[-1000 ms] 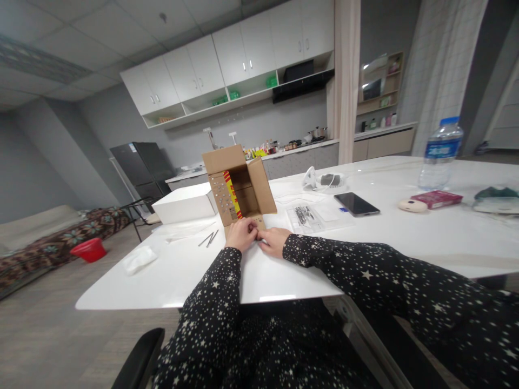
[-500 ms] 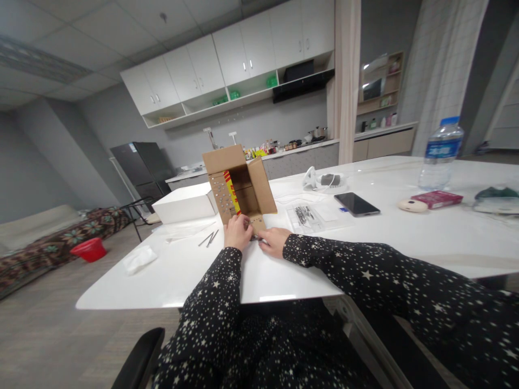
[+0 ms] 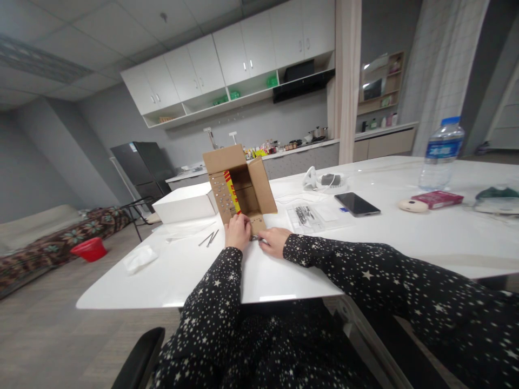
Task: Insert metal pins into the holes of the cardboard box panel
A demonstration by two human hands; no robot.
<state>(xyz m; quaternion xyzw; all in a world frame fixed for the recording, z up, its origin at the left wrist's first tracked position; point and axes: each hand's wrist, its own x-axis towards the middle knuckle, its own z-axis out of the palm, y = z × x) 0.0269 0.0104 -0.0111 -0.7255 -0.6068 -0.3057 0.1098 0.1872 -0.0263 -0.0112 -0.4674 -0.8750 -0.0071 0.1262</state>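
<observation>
An opened cardboard box (image 3: 258,181) stands on the white table in front of me, its flaps spread. Small shiny bits are scattered over its left side, beside a yellow-and-red strip (image 3: 232,192). At the box's near flap, my left hand (image 3: 238,232) is closed with its fingers curled. My right hand (image 3: 274,241) is closed just right of it, fingertips pressed together. A small dark metallic piece (image 3: 254,237) shows between the two hands, too small to name. What each hand's fingers hold is mostly hidden.
Thin dark rods (image 3: 209,238) and a crumpled tissue (image 3: 140,259) lie to the left, near a white box (image 3: 186,203). To the right are a clear plastic case (image 3: 308,218), a phone (image 3: 357,203), a maroon box (image 3: 443,199) and a water bottle (image 3: 441,154).
My left hand has shifted very slightly left, and a little more of the metallic piece shows between the hands. The box and the right hand stay in place.
</observation>
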